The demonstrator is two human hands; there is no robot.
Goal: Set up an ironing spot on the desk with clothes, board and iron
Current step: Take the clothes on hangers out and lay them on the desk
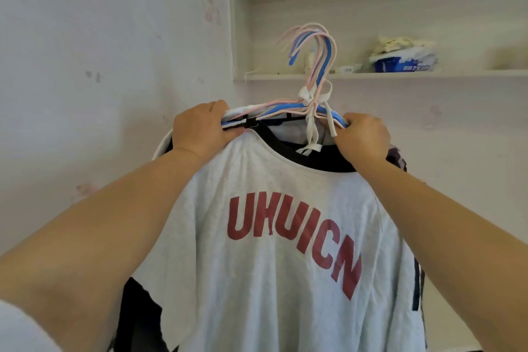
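Observation:
I hold up a bunch of clothes on several pink and blue wire hangers point(314, 71). The front garment is a light grey T-shirt point(271, 280) with a dark neckline and red letters across the chest. Dark garments hang behind it. My left hand point(203, 128) grips the left shoulder ends of the hangers. My right hand point(361, 136) grips the right shoulder ends. White fabric ties dangle at the hanger necks. No ironing board, iron or desk is in view.
A pale wall with faint pink prints fills the left side. Behind the hangers, white built-in shelves point(371, 75) carry a blue-and-white plastic pack point(403, 61) and some crumpled cloth.

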